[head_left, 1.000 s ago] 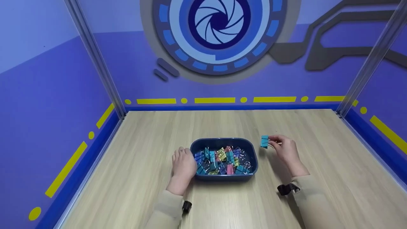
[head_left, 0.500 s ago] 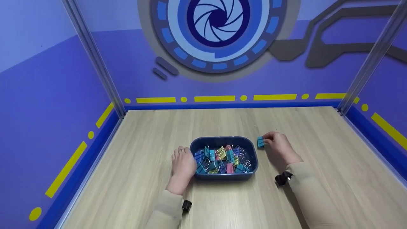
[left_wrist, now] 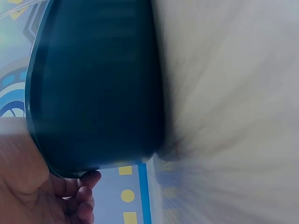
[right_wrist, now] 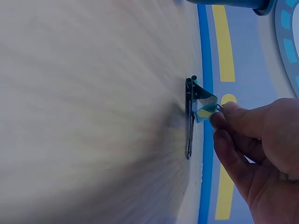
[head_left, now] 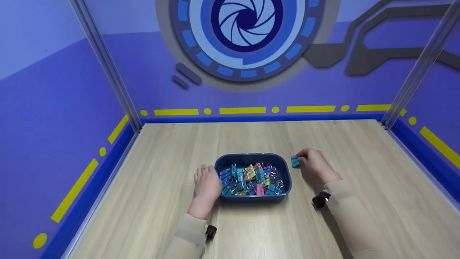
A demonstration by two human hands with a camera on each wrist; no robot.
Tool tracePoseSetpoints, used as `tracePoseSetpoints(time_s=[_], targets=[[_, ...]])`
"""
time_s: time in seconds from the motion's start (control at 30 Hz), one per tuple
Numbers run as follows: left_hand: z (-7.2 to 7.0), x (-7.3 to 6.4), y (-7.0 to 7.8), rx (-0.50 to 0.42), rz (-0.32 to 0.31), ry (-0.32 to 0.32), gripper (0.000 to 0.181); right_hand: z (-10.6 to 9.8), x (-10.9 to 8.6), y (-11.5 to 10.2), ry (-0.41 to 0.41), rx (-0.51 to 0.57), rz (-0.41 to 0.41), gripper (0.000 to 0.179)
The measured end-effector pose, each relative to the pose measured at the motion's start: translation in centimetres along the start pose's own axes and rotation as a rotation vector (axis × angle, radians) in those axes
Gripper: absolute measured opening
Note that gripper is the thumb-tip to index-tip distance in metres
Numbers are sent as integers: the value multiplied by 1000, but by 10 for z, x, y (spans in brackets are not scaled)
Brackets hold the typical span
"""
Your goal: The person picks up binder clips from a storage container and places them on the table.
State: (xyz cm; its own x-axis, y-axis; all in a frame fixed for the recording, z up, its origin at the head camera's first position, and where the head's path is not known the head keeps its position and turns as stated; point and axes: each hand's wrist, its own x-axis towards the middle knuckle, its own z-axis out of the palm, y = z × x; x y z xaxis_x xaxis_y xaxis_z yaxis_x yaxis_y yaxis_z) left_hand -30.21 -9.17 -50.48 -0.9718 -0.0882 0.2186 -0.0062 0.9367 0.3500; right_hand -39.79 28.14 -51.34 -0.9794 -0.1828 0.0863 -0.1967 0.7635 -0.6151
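A dark blue plastic bin (head_left: 253, 199) sits on the table, holding a heap of binder clips (head_left: 250, 172) in teal, yellow, pink and blue. My left hand (head_left: 207, 182) grips the bin's left side; in the left wrist view its fingers (left_wrist: 84, 191) curl against the bin's end and the thumb tip is hidden beyond the rim. To the right of the bin, my right hand (head_left: 316, 163) pinches a teal binder clip (head_left: 295, 162) by a wire handle between thumb and fingertips. In the right wrist view the clip (right_wrist: 204, 105) is down at the tabletop, its other handle lying along the wood.
The wooden table (head_left: 172, 151) is enclosed by blue printed wall panels (head_left: 143, 75) at the back and sides, with metal posts at the corners. Black wrist straps (head_left: 321, 199) show at both sleeves.
My right hand has moved slightly left and down, bringing the teal binder clip from the air to the tabletop beside the bin. My left hand stays at the bin.
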Motion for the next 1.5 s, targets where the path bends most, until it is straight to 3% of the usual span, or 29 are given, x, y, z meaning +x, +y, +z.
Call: tracePoseSetpoints(time_s=[0.27,0.43,0.63,0.8,0.97,1.27,1.5], targets=[[-2,1,0,-17,-6,4,33,-4,0,-3,-50,-23,12,28],[-2,1,0,-15,-13,-8,35,-9,-3,-10,35,-112,-14,37],[-1,1,-1,-26,-15,5,29,-12,-6,-40,152,-66,-138,36],[0,0,-1,-29,-6,18,28,-3,-14,-69,131,20,-226,26],[1,-1,0,-17,16,43,26,11,-24,-89,84,25,-365,23],[0,0,-1,-22,-10,8,25,34,-39,-112,-61,-199,-498,32],[-1,0,0,-34,-12,12,28,51,-43,-120,-40,-315,-536,27]])
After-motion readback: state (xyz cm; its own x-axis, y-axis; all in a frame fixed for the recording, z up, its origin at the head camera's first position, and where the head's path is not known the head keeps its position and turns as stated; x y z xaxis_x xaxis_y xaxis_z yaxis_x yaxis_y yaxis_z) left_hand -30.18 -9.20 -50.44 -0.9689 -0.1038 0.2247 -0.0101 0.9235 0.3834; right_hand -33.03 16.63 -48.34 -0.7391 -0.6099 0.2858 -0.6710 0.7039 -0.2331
